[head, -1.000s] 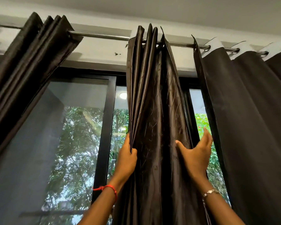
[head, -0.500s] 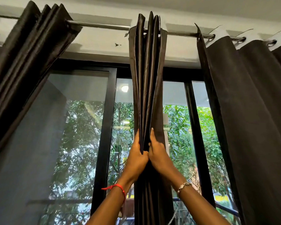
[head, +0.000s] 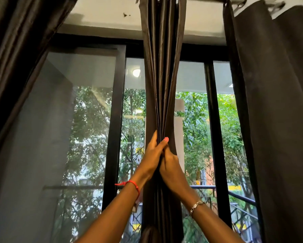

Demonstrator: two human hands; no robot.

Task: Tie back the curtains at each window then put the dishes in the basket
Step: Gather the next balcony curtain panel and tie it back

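Observation:
A dark brown curtain panel [head: 162,71] hangs from the rod in the middle of the window, gathered into a narrow bunch of folds. My left hand [head: 153,155] grips the bunch from the left, thumb across the front. My right hand [head: 171,168] grips it from the right, just below and against the left hand, fingers tucked into the folds. Both arms reach up from the bottom of the view. No dishes or basket are in view.
Another dark curtain [head: 276,111] hangs spread at the right, and a third [head: 16,58] is pulled aside at the upper left. Behind is a black-framed window [head: 114,120] with trees and a balcony railing [head: 241,198] outside.
The panel went from loosely spread to tightly bunched as my right hand came in from the right to meet the left. Both hands have slid lower on the curtain and the view dropped.

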